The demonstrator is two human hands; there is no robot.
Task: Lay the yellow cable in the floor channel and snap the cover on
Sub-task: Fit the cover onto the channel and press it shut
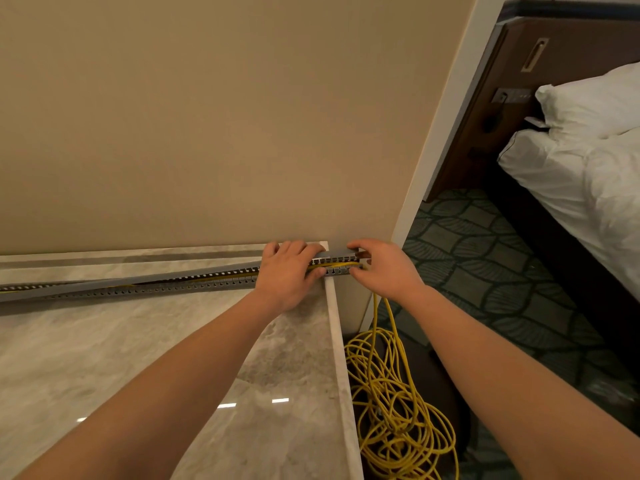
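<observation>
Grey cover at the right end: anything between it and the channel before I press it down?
Nothing foreign visible. The cover sits askew above the channel; only the yellow cable and fingers of the left hand and right hand lie between.

2 bare forearms enter from the bottom edge, each ending in a bare hand. The left hand (pixel 287 271) has no ring, watch, band or glove, and its short, unpainted nails show on the fingers (pixel 304 247). The right hand (pixel 384 266) is just as plain, with no jewellery at the wrist. No sleeve shows on either arm; both are uncovered as far as the frame shows.
</observation>
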